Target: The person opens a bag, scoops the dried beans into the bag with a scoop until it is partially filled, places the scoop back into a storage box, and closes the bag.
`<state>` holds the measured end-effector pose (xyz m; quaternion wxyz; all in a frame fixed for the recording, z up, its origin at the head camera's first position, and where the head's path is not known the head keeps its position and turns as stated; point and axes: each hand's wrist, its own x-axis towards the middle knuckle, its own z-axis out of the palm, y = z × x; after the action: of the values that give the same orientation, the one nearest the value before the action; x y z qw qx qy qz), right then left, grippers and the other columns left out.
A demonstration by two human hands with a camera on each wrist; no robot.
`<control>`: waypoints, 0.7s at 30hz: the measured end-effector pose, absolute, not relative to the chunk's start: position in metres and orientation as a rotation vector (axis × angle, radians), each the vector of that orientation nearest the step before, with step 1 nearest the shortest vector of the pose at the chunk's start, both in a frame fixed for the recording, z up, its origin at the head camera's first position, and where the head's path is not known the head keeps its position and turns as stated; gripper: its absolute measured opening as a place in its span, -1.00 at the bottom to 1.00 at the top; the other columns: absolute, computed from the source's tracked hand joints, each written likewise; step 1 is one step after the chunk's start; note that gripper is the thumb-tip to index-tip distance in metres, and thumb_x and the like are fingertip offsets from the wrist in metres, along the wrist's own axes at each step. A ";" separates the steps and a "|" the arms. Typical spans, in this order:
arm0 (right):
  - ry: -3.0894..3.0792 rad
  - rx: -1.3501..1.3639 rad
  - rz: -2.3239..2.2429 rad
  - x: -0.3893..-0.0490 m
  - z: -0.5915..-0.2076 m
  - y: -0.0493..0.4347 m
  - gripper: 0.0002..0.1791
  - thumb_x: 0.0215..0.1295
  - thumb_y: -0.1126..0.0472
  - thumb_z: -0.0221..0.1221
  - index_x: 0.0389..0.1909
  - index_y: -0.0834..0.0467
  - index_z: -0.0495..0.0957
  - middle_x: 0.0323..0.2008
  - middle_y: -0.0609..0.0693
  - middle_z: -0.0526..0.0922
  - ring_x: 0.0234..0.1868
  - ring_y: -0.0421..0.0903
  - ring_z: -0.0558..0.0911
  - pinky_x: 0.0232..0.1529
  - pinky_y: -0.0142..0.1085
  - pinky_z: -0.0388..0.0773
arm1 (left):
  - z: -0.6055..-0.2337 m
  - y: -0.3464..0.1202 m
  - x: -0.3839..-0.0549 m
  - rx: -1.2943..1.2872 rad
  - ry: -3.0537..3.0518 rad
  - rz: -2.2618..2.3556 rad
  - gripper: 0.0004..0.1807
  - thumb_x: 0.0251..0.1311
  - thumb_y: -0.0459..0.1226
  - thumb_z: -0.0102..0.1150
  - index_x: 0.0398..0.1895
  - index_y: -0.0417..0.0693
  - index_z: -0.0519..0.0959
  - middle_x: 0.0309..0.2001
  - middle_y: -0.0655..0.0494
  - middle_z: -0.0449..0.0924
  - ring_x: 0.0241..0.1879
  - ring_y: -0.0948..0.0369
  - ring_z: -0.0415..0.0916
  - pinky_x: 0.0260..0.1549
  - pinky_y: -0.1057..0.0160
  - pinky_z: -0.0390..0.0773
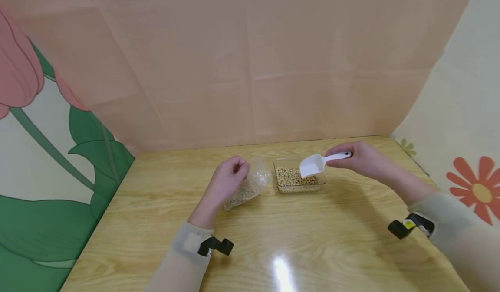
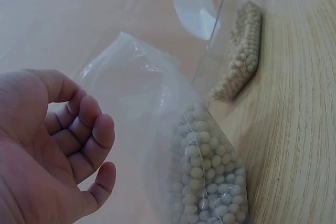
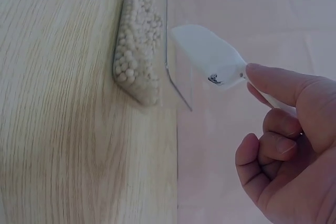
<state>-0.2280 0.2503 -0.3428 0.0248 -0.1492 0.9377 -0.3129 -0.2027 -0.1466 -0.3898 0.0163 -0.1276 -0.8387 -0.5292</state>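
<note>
My left hand (image 1: pixel 230 179) pinches the top edge of a clear plastic bag (image 2: pixel 131 72), fingers curled. Round pale soybeans (image 2: pixel 210 166) fill the bag's lower part, which rests on the table. To its right stands a clear rectangular box (image 1: pixel 298 188) with a layer of soybeans (image 1: pixel 289 175) inside. My right hand (image 1: pixel 361 157) holds a white plastic scoop (image 1: pixel 312 165) by its handle, between thumb and fingers. The scoop's bowl hangs over the right side of the box, its front edge tipped down. A small dark mark shows in the bowl in the right wrist view.
Everything stands on a wood-grain table (image 1: pixel 250 240), toward its back edge. A pinkish backdrop (image 1: pixel 250 66) rises behind, with flower-printed panels (image 1: pixel 476 188) at the sides. Each sleeve carries a black wrist mount (image 1: pixel 412 226).
</note>
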 end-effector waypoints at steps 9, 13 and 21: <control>2.924 -0.566 -0.764 -0.239 -0.347 0.247 -0.65 0.40 -0.11 0.52 0.06 -0.01 0.86 0.11 0.05 0.82 -0.05 -0.07 0.72 -0.08 -0.07 0.61 | -0.389 -0.149 -0.199 -0.394 -2.610 -1.643 -0.71 0.71 -0.15 0.11 -0.23 -0.12 0.62 -0.37 0.05 0.57 -0.41 0.12 0.43 -0.33 0.12 0.47; 2.890 -0.591 -0.755 -0.242 -0.346 0.243 -0.65 0.39 -0.08 0.53 0.04 0.03 0.86 0.09 0.08 0.82 -0.01 -0.05 0.73 -0.05 -0.05 0.62 | -0.390 -0.150 -0.200 -0.384 -2.613 -1.636 -0.71 0.69 -0.14 0.12 -0.26 -0.08 0.60 -0.38 0.04 0.57 -0.41 0.13 0.43 -0.34 0.12 0.48; 2.807 -0.561 -0.743 -0.243 -0.347 0.235 -0.67 0.40 -0.07 0.52 0.03 0.03 0.85 0.10 0.10 0.82 0.02 -0.02 0.73 0.00 0.01 0.61 | -0.391 -0.151 -0.200 -0.390 -2.606 -1.642 -0.71 0.69 -0.15 0.12 -0.25 -0.11 0.61 -0.38 0.02 0.58 -0.41 0.13 0.43 -0.33 0.12 0.47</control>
<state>-0.2434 0.2352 -0.3468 0.0920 -0.1887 0.9451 -0.2503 -0.1998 -0.1510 -0.3913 0.0186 -0.1256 -0.8391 -0.5289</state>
